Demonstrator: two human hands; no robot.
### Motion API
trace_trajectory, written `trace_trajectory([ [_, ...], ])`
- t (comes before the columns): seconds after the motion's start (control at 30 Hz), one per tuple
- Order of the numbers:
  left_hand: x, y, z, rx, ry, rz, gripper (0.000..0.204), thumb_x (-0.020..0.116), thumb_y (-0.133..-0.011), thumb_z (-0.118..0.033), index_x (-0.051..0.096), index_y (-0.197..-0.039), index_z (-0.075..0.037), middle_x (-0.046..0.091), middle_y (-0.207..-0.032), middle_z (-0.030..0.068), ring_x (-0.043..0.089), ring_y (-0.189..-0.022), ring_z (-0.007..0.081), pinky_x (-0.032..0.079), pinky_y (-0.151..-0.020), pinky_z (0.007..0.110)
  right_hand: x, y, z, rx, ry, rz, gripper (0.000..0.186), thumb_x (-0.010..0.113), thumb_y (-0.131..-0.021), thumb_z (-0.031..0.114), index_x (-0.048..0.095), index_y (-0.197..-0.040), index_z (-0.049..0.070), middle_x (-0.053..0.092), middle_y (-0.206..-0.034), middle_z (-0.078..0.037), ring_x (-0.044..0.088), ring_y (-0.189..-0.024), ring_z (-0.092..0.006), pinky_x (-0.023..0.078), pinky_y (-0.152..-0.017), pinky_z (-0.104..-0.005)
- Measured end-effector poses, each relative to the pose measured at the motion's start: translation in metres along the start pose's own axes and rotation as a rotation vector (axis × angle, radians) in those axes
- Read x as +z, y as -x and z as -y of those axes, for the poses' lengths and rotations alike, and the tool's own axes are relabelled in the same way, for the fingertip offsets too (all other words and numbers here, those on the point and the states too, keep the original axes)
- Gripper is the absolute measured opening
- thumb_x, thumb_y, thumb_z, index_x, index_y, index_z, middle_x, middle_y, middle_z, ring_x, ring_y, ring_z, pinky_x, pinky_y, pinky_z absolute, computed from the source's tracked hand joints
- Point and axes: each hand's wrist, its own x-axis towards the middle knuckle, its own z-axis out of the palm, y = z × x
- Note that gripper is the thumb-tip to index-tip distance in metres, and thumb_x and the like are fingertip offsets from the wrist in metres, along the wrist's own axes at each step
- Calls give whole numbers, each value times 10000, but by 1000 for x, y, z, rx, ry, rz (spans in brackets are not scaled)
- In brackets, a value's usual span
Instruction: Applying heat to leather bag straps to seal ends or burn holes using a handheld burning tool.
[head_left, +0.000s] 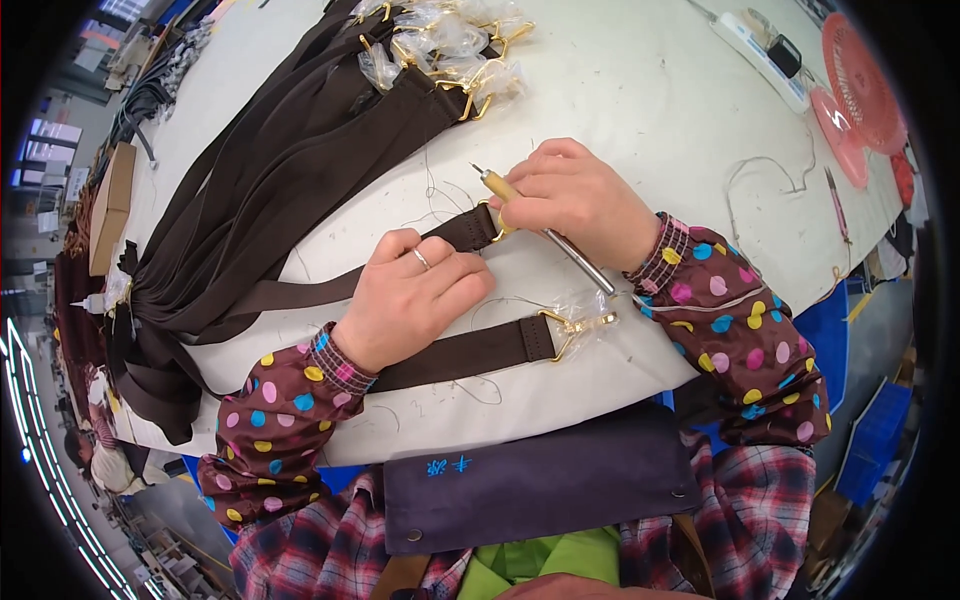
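Note:
My left hand [415,292], a ring on one finger, curls its fingers over a dark brown webbing strap [465,232] near its stitched end. My right hand [585,205] is closed around a slim pen-shaped tool [577,262] with a pointed tip, a yellowish section and a silver barrel. The tip points to the upper left, above the table. Right by the right fingers is the gold metal fitting [497,222] on the strap's end; the fingers partly hide it. Nearer to me lies a second brown strap [460,358] with a gold hook [575,330] partly in clear plastic.
A thick bundle of brown straps [300,170] covers the left of the white table [640,110], its gold hooks wrapped in plastic. Loose threads lie about. At the far right are a power strip [760,60], a pink fan [862,90] and thread snips [836,205].

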Motion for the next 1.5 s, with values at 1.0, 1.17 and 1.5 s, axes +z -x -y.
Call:
trace_trajectory([
  [1.0,-10,-16,21,-692,954,227,128,655,-839,-101,554,-859,-26,548,-733,59,499,-602,150,406,-551,294,3,-4,39,694,-562,-76,168,634,-864,70,476,-904,28,588,-796,-35,596,-718,-83,482,-636,-230],
  [1.17,-10,-16,21,-672,932,215,133,656,-839,-109,552,-859,-28,550,-737,65,501,-602,162,409,-554,301,3,-5,40,640,-455,-69,195,671,-829,78,492,-881,21,573,-786,-48,599,-700,-104,486,-619,-239],
  [1.5,-10,-15,22,-660,925,209,139,660,-840,-119,555,-864,-31,552,-731,70,511,-611,170,413,-561,304,4,-6,42,627,-443,-81,210,690,-802,86,501,-872,27,567,-759,-60,567,-673,-132,461,-593,-257],
])
